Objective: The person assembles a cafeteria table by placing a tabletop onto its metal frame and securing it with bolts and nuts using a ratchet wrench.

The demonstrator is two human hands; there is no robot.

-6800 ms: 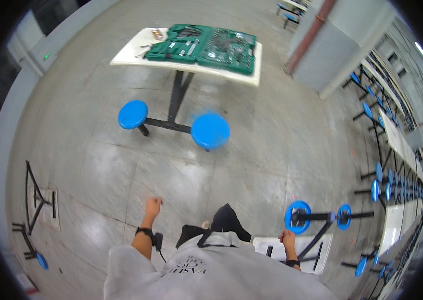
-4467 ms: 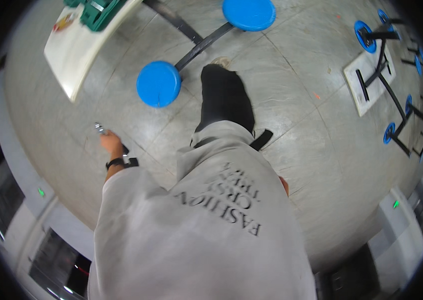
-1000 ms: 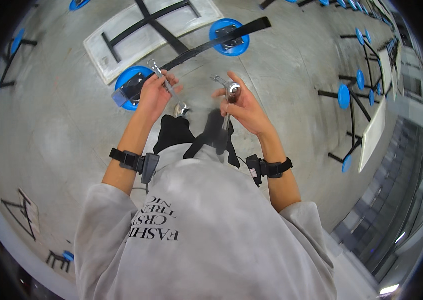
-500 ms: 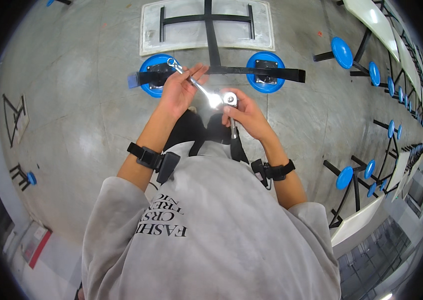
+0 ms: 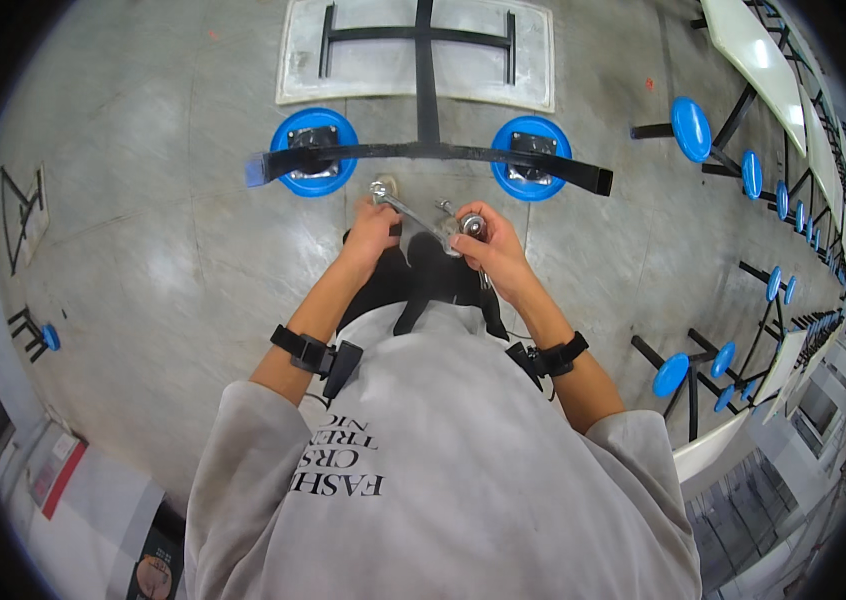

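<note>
My left hand (image 5: 373, 236) is closed round a shiny metal wrench (image 5: 411, 214), near its far-left end. The wrench slants down to the right, and its other end reaches the thumb of my right hand (image 5: 499, 256). That hand is closed on a ratchet wrench (image 5: 473, 224), its round head up and its handle pointing down toward me. A small metal piece (image 5: 443, 206) shows just left of the ratchet head; its kind is too small to tell. Both hands are above my dark-clothed legs, on the near side of a black metal frame (image 5: 428, 95).
The frame bears two round blue seats (image 5: 339, 126) and lies upturned with a white tabletop (image 5: 293, 75). More tables with blue stools (image 5: 691, 130) line the right side. A small stool (image 5: 50, 337) stands far left on the grey concrete floor (image 5: 143, 260).
My left hand has turned over and lowered, its fingers now curled round the wrench. The wrench's right end has come down to my right thumb. The view has shifted slightly.
</note>
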